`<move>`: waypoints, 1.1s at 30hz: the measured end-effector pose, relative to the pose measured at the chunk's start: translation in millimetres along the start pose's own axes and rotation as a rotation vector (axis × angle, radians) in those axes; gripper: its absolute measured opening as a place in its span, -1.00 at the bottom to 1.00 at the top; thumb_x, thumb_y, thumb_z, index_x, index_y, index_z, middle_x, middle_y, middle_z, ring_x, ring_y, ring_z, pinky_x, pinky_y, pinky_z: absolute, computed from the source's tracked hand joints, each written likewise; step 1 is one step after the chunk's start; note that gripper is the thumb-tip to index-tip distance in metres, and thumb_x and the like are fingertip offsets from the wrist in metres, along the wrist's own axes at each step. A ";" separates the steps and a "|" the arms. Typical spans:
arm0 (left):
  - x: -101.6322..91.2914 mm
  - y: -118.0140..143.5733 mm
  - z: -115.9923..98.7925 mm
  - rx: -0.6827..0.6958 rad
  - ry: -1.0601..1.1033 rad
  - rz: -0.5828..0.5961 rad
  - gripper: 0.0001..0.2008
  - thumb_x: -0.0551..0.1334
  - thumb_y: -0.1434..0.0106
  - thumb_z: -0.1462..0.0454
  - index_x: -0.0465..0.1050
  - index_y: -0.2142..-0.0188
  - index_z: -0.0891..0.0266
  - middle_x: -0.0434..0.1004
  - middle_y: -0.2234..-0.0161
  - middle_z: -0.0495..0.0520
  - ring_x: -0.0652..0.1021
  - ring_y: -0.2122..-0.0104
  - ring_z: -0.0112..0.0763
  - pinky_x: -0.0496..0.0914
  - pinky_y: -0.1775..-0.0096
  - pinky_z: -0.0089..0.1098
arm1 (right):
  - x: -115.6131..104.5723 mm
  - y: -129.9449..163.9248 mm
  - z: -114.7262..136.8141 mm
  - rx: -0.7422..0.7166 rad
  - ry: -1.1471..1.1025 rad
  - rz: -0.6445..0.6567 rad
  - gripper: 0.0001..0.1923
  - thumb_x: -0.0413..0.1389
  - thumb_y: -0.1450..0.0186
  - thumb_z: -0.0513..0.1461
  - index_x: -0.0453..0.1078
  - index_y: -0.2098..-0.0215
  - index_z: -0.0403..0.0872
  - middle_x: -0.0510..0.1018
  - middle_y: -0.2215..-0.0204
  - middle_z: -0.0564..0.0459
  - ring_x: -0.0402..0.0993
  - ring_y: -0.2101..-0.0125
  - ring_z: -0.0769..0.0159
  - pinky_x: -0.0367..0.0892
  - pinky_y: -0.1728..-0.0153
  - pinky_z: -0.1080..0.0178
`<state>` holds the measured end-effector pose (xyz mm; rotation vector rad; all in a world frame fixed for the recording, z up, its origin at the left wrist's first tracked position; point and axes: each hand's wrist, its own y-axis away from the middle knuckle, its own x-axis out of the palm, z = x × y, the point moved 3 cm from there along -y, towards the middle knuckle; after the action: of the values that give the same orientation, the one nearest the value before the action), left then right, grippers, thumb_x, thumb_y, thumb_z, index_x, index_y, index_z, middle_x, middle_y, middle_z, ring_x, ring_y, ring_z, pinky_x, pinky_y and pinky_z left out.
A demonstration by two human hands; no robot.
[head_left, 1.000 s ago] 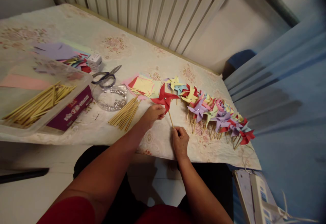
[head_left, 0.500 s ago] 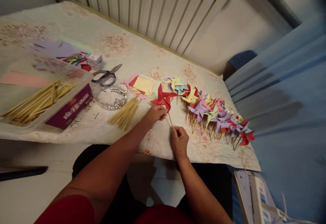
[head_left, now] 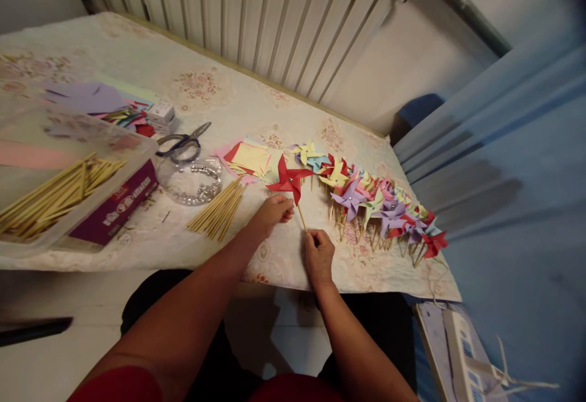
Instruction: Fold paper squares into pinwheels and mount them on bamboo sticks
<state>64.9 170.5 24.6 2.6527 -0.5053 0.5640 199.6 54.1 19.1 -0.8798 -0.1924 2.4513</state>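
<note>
A red paper pinwheel (head_left: 291,179) with a small shiny pin at its centre stands above the table on a thin wooden stick (head_left: 301,216). My right hand (head_left: 319,254) pinches the stick's lower end between thumb and fingers. Just below and left of the pinwheel, my left hand (head_left: 276,214) has its fingers curled together close to the lowest blade. Whether these fingers touch the blade or hold something small is hidden. Left of them a fan of loose sticks (head_left: 218,210) lies beside a stack of coloured paper squares (head_left: 249,159).
Finished pinwheels (head_left: 389,207) stand crowded at the right. A round clear dish (head_left: 190,181) of shiny pins sits left, with scissors (head_left: 184,143) behind it. Further left are a clear plastic box (head_left: 82,231) of sticks, purple paper (head_left: 86,96) and small white boxes (head_left: 161,114).
The left fingers have drawn slightly away from the pinwheel's lowest blade. The right hand keeps its pinch on the stick. The whole view has shifted a little.
</note>
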 end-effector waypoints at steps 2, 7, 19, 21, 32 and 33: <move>0.2 0.6 0.9 -0.032 -0.005 -0.007 -0.82 0.31 -0.15 0.28 0.36 0.50 0.28 0.43 0.56 -0.03 0.40 0.60 -0.59 0.27 0.50 -0.52 | 0.7 -0.6 -1.0 0.011 0.002 -0.008 -0.77 0.03 -0.29 -0.18 0.41 0.47 -0.06 0.46 0.49 0.09 0.36 0.41 0.29 0.24 0.30 0.26; 6.9 3.8 4.0 -0.080 0.014 0.037 -0.87 0.35 -0.08 0.35 0.41 0.44 0.31 0.43 0.56 -0.03 0.40 0.60 -0.60 0.29 0.48 -0.52 | 3.9 -2.3 -5.0 0.044 0.006 -0.011 -0.77 0.03 -0.28 -0.17 0.42 0.47 -0.06 0.48 0.50 0.09 0.36 0.41 0.29 0.25 0.30 0.26; 17.3 3.1 20.6 -0.066 -0.085 0.094 -0.80 0.34 -0.10 0.31 0.31 0.50 0.27 0.35 0.62 -0.12 0.33 0.65 -0.62 0.24 0.50 -0.52 | 13.7 -6.0 1.3 0.014 -0.057 0.033 -0.75 0.07 -0.30 -0.14 0.46 0.45 -0.08 0.48 0.51 0.10 0.33 0.45 0.32 0.21 0.34 0.28; 16.4 3.5 19.5 -0.065 -0.098 0.085 -0.82 0.32 -0.12 0.33 0.31 0.49 0.27 0.38 0.63 -0.11 0.35 0.64 -0.61 0.25 0.49 -0.53 | 14.6 -5.6 4.3 -0.012 -0.052 0.063 -0.75 0.07 -0.31 -0.13 0.47 0.44 -0.08 0.47 0.51 0.10 0.32 0.45 0.32 0.20 0.35 0.28; 15.1 6.2 10.9 -0.046 -0.116 0.032 -0.85 0.22 -0.19 0.41 0.30 0.49 0.28 0.42 0.60 -0.07 0.39 0.65 -0.61 0.26 0.51 -0.54 | 18.1 -5.3 4.4 -0.049 -0.002 0.074 -0.80 0.07 -0.27 -0.19 0.50 0.40 -0.08 0.47 0.50 0.09 0.33 0.45 0.33 0.20 0.36 0.28; 14.8 6.4 10.4 -0.043 -0.118 0.029 -0.86 0.21 -0.20 0.41 0.31 0.48 0.28 0.43 0.60 -0.07 0.39 0.65 -0.61 0.26 0.51 -0.54 | 18.3 -5.3 4.3 -0.056 0.008 0.074 -0.81 0.07 -0.27 -0.20 0.49 0.40 -0.08 0.47 0.50 0.09 0.33 0.45 0.32 0.20 0.36 0.28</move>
<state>78.2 156.6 24.2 2.6525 -0.5846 0.4022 187.3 68.4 13.9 -0.9359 -0.2310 2.5215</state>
